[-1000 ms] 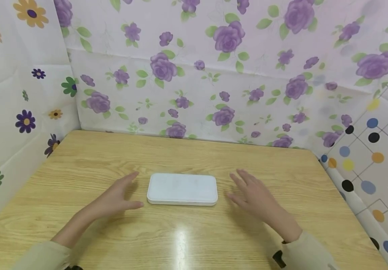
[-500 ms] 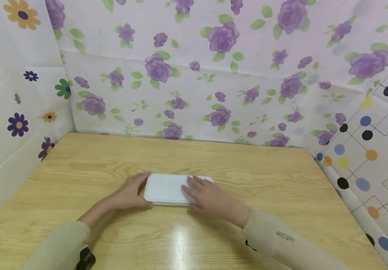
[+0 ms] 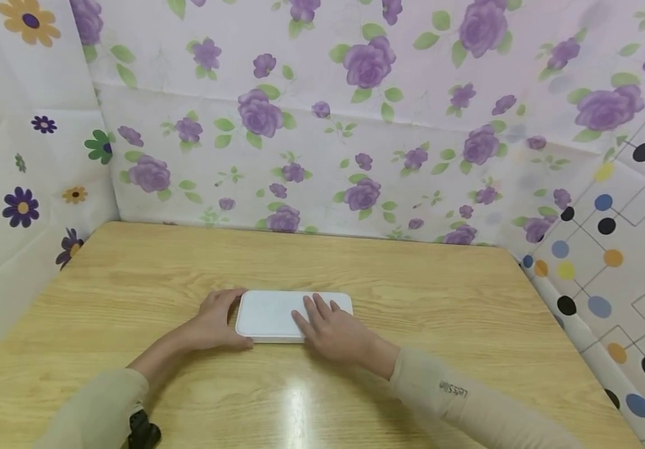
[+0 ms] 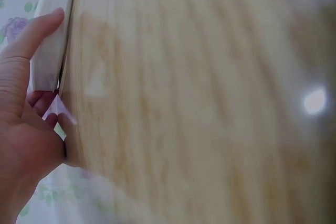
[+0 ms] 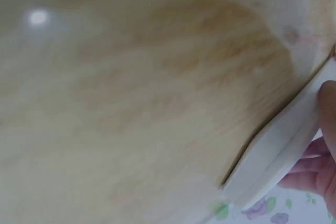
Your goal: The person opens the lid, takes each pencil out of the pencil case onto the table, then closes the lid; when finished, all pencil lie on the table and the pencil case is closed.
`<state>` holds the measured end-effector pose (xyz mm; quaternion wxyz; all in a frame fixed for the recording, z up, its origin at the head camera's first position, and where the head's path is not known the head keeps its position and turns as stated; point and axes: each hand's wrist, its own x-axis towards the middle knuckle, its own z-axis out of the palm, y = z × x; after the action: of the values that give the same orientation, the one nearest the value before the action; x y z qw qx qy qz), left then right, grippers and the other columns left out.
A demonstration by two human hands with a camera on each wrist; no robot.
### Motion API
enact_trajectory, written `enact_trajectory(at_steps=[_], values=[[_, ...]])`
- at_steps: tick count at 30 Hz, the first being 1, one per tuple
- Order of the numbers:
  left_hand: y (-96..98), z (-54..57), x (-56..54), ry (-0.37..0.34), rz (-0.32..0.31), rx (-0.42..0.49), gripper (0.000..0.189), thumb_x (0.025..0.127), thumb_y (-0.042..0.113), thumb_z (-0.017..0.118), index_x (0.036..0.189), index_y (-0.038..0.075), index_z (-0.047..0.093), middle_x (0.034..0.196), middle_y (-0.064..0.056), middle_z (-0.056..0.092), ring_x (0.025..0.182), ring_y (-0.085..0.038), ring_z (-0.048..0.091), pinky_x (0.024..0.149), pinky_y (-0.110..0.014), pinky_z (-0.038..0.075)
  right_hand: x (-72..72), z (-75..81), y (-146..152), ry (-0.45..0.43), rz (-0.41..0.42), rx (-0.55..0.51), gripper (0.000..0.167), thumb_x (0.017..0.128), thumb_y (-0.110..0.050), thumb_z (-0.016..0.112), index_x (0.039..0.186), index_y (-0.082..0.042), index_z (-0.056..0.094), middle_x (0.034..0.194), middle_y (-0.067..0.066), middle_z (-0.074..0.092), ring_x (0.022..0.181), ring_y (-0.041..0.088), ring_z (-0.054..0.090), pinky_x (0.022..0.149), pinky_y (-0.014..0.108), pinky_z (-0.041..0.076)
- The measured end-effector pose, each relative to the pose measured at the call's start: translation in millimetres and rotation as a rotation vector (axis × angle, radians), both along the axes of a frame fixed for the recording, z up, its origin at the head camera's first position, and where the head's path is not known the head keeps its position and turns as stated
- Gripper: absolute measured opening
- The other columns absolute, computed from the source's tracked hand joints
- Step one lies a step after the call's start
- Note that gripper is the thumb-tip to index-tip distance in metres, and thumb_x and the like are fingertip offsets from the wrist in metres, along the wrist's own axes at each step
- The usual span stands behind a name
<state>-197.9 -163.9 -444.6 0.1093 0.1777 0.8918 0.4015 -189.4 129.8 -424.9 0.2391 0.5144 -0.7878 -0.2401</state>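
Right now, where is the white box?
The white box lies on the table below the head view's centre, the left hand at its left end, the right hand on its right half.

Wood-look table (image 3: 440,299), lt. yellow-brown w/ grain running mostly side to side; surf. glossy, bright glare streak (image 3: 296,405) nr. front mid. Thin white box (image 3: 269,315) lies flat on it, approx. ctr., long side L to R, corners rounded.
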Motion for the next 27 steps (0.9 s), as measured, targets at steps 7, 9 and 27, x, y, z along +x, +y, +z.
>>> enact_trajectory(at_steps=[7,9,27], values=[[-4.0,-1.1,0.6,0.003,0.0,-0.018,0.107,0.066,0.043,0.086,0.148,0.002,0.029,0.148,-0.023,0.026,0.132,-0.043,0.017,0.1,-0.068,0.023,-4.9,0.2,1.0,0.004,0.083,-0.026,0.048,0.1,-0.036,0.048,0.13,0.0,0.058,0.122,0.024,0.061,0.109,0.035,0.062,0.074,0.037,0.056],[-3.9,-3.0,0.3,0.019,0.004,-0.025,0.107,0.066,0.044,0.086,0.148,0.002,0.03,0.147,-0.023,0.028,0.133,-0.043,0.017,0.1,-0.067,0.023,-5.1,-0.8,0.0,0.001,0.076,-0.044,0.052,0.099,-0.041,0.049,0.127,0.001,0.06,0.121,0.023,0.062,0.108,0.034,0.062,0.074,0.037,0.056],[-3.6,-13.1,1.3,0.157,-0.022,-0.038,0.104,0.069,0.041,0.085,0.146,-0.003,0.032,0.144,-0.025,0.037,0.13,-0.044,0.022,0.103,-0.065,0.015,1.9,-3.0,-16.6,0.106,0.043,0.133,0.046,0.104,-0.033,0.034,0.133,-0.002,0.053,0.109,0.031,0.063,0.096,0.039,0.066,0.061,0.039,0.057]])
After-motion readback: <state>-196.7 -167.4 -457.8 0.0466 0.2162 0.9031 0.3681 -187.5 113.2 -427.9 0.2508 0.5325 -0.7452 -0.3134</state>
